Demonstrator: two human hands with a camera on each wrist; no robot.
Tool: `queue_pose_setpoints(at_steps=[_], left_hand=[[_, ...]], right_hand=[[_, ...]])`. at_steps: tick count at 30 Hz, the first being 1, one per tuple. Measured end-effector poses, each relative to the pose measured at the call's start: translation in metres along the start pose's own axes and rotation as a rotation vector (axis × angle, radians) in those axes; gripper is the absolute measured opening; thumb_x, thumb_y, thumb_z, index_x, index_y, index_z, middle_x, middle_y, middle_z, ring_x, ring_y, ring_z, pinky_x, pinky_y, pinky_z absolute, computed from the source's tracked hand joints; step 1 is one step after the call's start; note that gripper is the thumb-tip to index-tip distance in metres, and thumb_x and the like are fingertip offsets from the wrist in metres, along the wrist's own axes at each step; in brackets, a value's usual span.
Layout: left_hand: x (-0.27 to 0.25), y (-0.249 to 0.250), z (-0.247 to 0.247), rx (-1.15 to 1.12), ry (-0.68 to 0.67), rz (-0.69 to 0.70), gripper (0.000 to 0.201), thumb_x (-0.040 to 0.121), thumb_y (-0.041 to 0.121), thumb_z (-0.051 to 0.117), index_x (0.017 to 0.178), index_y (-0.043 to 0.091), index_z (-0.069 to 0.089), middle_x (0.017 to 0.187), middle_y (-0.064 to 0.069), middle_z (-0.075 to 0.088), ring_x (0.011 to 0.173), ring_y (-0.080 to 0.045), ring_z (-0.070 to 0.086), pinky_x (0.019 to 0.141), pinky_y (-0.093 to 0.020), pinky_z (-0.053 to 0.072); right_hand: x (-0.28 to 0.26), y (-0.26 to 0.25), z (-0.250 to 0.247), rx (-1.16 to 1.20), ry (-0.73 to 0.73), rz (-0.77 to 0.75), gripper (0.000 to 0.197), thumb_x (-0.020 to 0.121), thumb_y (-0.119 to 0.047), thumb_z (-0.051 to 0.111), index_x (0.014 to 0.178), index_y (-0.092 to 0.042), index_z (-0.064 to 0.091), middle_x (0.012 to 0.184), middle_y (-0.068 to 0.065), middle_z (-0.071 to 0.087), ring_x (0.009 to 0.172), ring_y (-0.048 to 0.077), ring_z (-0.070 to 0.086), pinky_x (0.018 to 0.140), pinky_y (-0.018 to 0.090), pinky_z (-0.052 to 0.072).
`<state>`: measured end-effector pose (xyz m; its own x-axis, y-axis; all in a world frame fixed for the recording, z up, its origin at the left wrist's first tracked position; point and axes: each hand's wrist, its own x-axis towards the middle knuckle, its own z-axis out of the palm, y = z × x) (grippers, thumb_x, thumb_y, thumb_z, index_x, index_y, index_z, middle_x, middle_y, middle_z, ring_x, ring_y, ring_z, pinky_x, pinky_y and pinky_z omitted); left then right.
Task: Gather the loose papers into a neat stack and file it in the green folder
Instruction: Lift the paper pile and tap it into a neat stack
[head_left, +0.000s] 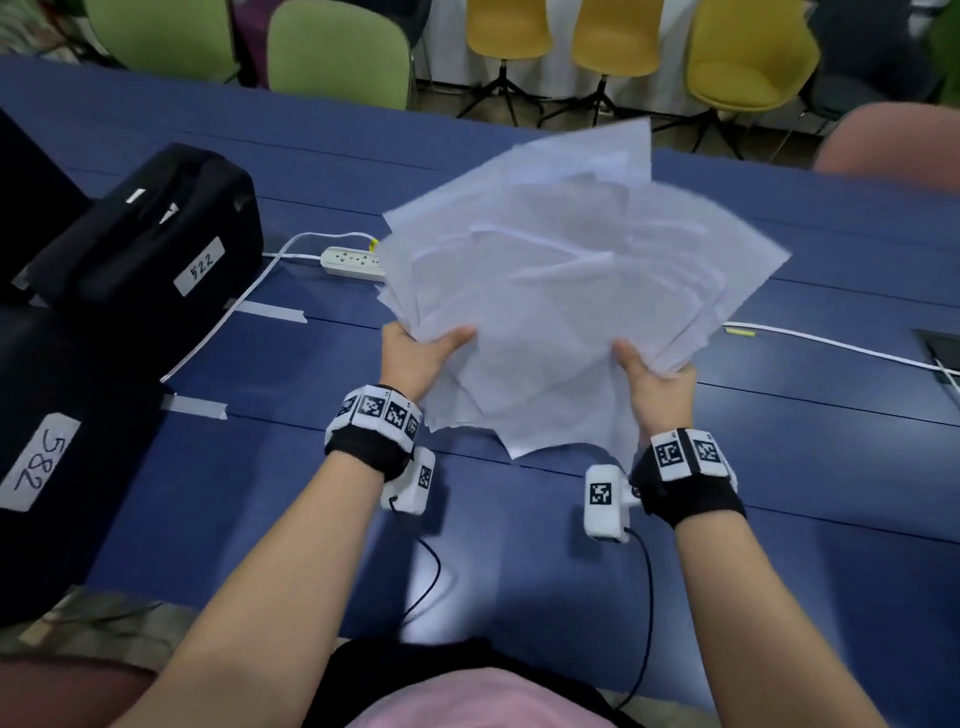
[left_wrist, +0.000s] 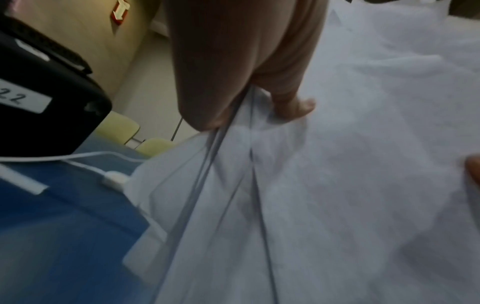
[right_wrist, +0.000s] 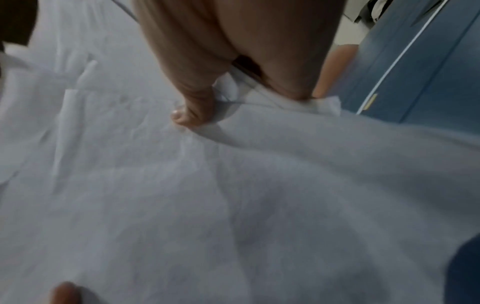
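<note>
Above the blue tabletop surface (head_left: 779, 493), a fanned sheaf of loose white paper sheets (head_left: 561, 291) is held clear of it by both hands. Left hand (head_left: 415, 358): thumb laid across the top sheet, fingers beneath, pinching the near left edge; the left wrist view shows several sheet edges splaying out from that pinch. Right hand (head_left: 657, 382): the same grip on the near right edge, thumb on top; the right wrist view shows sheets creased and bunched under the thumb. Corners project at differing angles, so the sheaf is judged not yet squared. No green folder is visible in any view.

Handling, as judged: the sheets are light, limp and slippery against one another; they sag between the hands and could slide apart or crease if pinched at one corner only. Best hold appears to be at opposite long edges, loosely enough that the sheets settle when tapped edge-down on the surface. A white power strip (head_left: 353, 262) and a black labelled case (head_left: 156, 234) lie to the left.
</note>
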<state>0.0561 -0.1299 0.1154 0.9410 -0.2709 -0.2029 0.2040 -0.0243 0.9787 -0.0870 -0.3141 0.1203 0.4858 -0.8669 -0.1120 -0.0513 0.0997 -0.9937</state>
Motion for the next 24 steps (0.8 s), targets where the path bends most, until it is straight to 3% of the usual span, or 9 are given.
queue_pose_setpoints(at_steps=[3,6,9,12,14,16,18,21,24], left_hand=[[-0.003,0.026,-0.007,-0.075,-0.073,0.081,0.025,0.069,0.005,0.080,0.077,0.015,0.057,0.074,0.010,0.068,0.058,0.009,0.065,0.060,-0.010,0.052],[0.005,0.023,-0.022,0.080,-0.335,0.004,0.040,0.063,0.024,0.086,0.073,-0.005,0.061,0.072,-0.005,0.067,0.069,-0.015,0.063,0.071,-0.027,0.048],[0.002,0.005,-0.024,0.192,-0.467,-0.094,0.019,0.070,0.004,0.079,0.087,0.006,0.069,0.079,0.006,0.075,0.076,-0.008,0.071,0.072,-0.022,0.053],[-0.004,-0.001,-0.010,0.163,-0.371,-0.053,0.017,0.083,0.002,0.068,0.096,0.013,0.067,0.077,0.015,0.074,0.070,0.008,0.069,0.070,-0.016,0.052],[-0.004,0.001,-0.001,0.163,-0.308,-0.024,0.020,0.086,0.011,0.067,0.106,0.009,0.064,0.093,0.007,0.071,0.068,0.010,0.067,0.065,-0.010,0.051],[-0.004,0.006,0.003,0.134,-0.273,-0.051,0.044,0.078,0.027,0.076,0.113,0.006,0.059,0.107,0.002,0.067,0.082,0.003,0.068,0.064,-0.006,0.051],[-0.003,0.011,0.003,0.134,-0.271,-0.084,0.059,0.069,0.036,0.082,0.114,0.009,0.057,0.105,0.006,0.068,0.092,-0.001,0.065,0.067,-0.004,0.050],[-0.007,0.014,0.005,0.138,-0.307,-0.154,0.037,0.077,0.024,0.077,0.107,0.021,0.057,0.089,0.019,0.060,0.084,0.006,0.056,0.071,0.001,0.046],[-0.007,-0.003,0.006,0.181,-0.274,-0.191,0.078,0.059,0.036,0.089,0.123,0.011,0.052,0.122,0.010,0.058,0.111,-0.007,0.054,0.092,-0.012,0.043]], right_hand=[[0.007,-0.027,-0.007,0.063,0.077,-0.096,0.020,0.080,-0.013,0.074,0.083,-0.021,0.055,0.087,-0.012,0.063,0.072,-0.013,0.060,0.077,0.012,0.047],[0.009,-0.045,-0.014,0.099,0.102,-0.174,0.019,0.082,-0.017,0.072,0.078,-0.023,0.054,0.083,-0.015,0.062,0.066,-0.018,0.059,0.069,0.005,0.045],[0.012,-0.046,-0.016,0.098,0.078,-0.165,0.015,0.085,-0.019,0.069,0.078,-0.025,0.057,0.084,-0.019,0.063,0.067,-0.018,0.061,0.072,0.010,0.047],[0.014,-0.036,-0.014,0.093,-0.008,-0.127,0.004,0.091,-0.021,0.060,0.090,-0.024,0.060,0.092,-0.017,0.064,0.073,-0.017,0.062,0.076,0.011,0.049],[0.012,-0.035,-0.012,0.082,-0.026,-0.141,0.006,0.094,-0.023,0.056,0.097,-0.025,0.061,0.094,-0.017,0.065,0.077,-0.015,0.061,0.081,0.013,0.049],[0.011,-0.043,-0.013,0.092,-0.016,-0.143,0.011,0.095,-0.024,0.055,0.085,-0.026,0.060,0.079,-0.019,0.063,0.063,-0.013,0.058,0.071,0.013,0.049],[0.011,-0.047,-0.019,0.117,-0.019,-0.160,0.014,0.092,-0.026,0.058,0.078,-0.024,0.056,0.062,-0.020,0.059,0.051,-0.011,0.052,0.056,0.009,0.045],[0.010,-0.029,-0.028,0.105,-0.108,-0.109,0.015,0.086,-0.013,0.066,0.092,-0.023,0.057,0.094,-0.009,0.066,0.076,-0.008,0.062,0.068,0.006,0.050],[0.004,0.004,-0.030,-0.004,-0.191,0.041,0.025,0.080,-0.006,0.072,0.096,-0.022,0.061,0.105,0.001,0.065,0.078,-0.004,0.065,0.068,0.010,0.054]])
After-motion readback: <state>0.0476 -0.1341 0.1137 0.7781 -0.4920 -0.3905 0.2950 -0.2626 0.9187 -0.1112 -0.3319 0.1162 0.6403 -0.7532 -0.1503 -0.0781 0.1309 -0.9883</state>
